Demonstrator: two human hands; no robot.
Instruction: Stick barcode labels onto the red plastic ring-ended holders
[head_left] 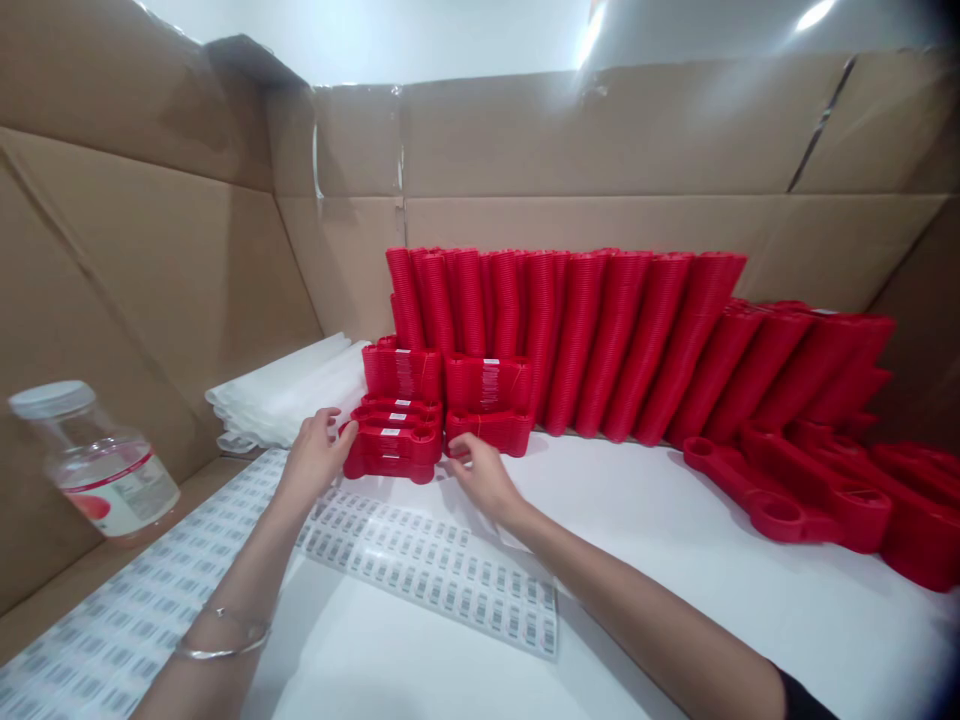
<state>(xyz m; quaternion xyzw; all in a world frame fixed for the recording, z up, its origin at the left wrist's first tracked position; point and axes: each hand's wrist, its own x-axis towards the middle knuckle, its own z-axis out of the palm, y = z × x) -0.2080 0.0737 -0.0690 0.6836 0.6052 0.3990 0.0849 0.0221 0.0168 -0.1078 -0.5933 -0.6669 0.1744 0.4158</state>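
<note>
My left hand (320, 450) is at the left end of a front stack of red plastic pieces (394, 448), its fingers apart and touching or very near that end. My right hand (480, 474) is by the stack's right end, fingers bent and slightly apart, with nothing visible in it. White labels show on the tops of the pieces. Just behind and to the right stands another labelled red bundle (489, 385). A sheet of barcode stickers (442, 570) lies on the white surface between my forearms.
Tall stacks of red pieces (585, 345) line the back, with loose red pieces (780, 490) at the right. White bags (281, 395), a bottle (112, 480) and more sticker sheets (142, 590) are at left. Cardboard walls (525, 150) surround the surface.
</note>
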